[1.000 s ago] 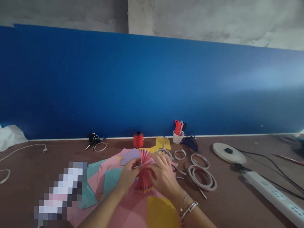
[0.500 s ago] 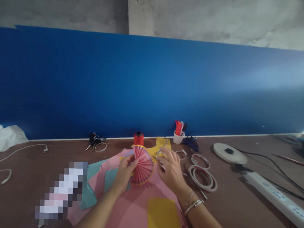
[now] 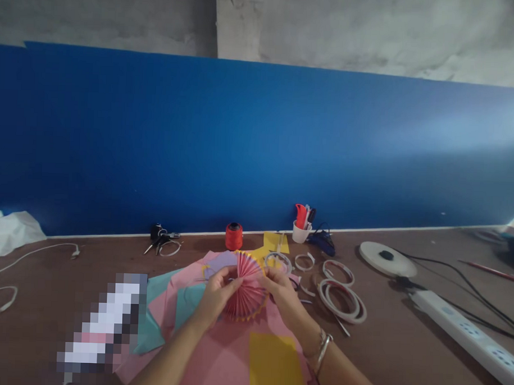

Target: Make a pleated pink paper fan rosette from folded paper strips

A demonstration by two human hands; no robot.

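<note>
A pleated pink paper fan (image 3: 245,299) with a yellow and purple edge is spread into a nearly full round above the paper pile. My left hand (image 3: 217,289) is closed on its left side, thumb near the middle where the folds meet. Pinching the fan's right side is my right hand (image 3: 282,291), its fingertips partly hidden by the pleats. A bracelet (image 3: 325,352) circles my right wrist. Under the fan lie pink sheets (image 3: 217,359), teal paper (image 3: 188,302), a purple piece (image 3: 221,262) and a yellow sheet (image 3: 276,364).
Behind the fan stands a red thread spool (image 3: 234,236). A white cup (image 3: 301,233) holds pens and a red-handled tool. Coiled strips (image 3: 341,301) lie to the right, near a power strip (image 3: 467,329). Keys (image 3: 158,239) and a white cable (image 3: 36,249) are on the left.
My right hand has moved left and down from beside the fan and now pinches its right side. The fan has opened wider into a rounder shape.
</note>
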